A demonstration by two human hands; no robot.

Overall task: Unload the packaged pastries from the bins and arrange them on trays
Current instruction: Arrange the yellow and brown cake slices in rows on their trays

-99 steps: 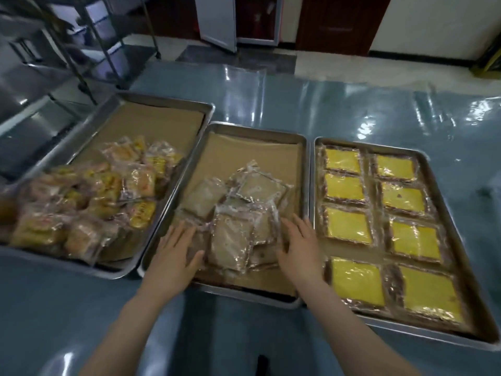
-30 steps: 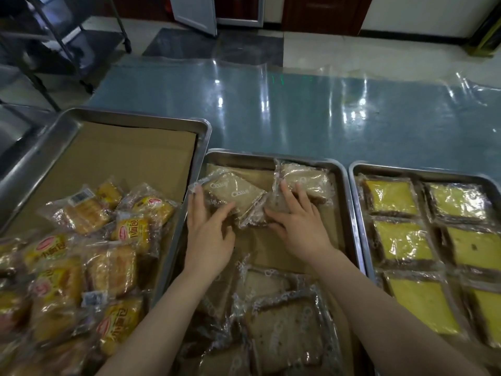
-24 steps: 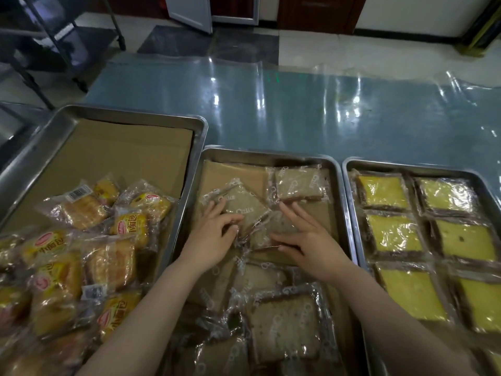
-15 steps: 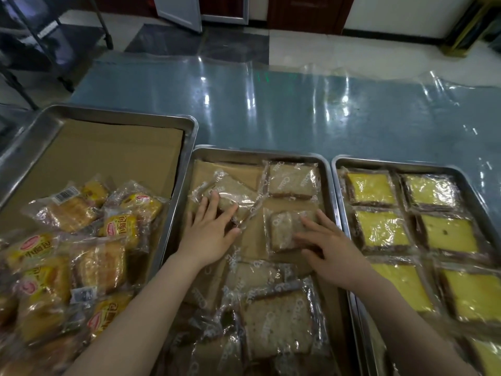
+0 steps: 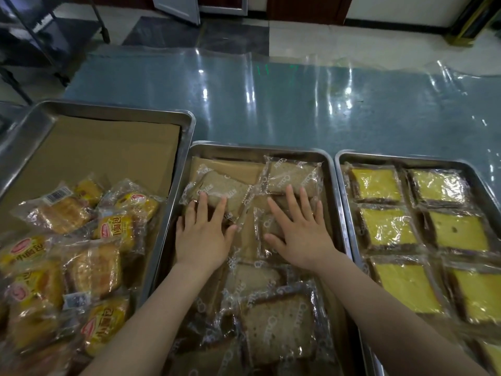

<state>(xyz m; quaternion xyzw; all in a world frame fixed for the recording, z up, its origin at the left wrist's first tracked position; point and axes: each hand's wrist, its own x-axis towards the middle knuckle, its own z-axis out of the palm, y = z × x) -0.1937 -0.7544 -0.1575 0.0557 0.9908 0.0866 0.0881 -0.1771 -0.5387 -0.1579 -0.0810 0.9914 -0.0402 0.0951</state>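
Entry: middle tray [image 5: 260,149], lower centre of frame, on a cardboard liner [image 5: 233,166]. Left hand [image 5: 202,234]: grip open, fingers straight and flat on the tilted brown-slice packet [image 5: 219,188] at the tray's upper left. Right hand [image 5: 301,229]: grip open, palm and spread fingers pressing a second packet [image 5: 267,223] just below the squared packet [image 5: 291,175] in the tray's upper right corner. Step in hand, by judgement: sliding packets into a two-across grid, as the yellow cake slices [image 5: 458,232] in the right tray [image 5: 406,158] already lie. The next move likely calls for turning the tilted packet square to the far rim, then drawing from the loose heap [image 5: 279,327] at the bottom of the frame (wrappers overlap there, so one may drag its neighbour). Edges: the three trays stand just beside one another; raised walls leave little sideways slack. Open room: bare liner between the hands; the far half of the left tray [image 5: 116,111], behind the bun packets [image 5: 116,229]; the film-covered bench [image 5: 298,104] across the upper frame.
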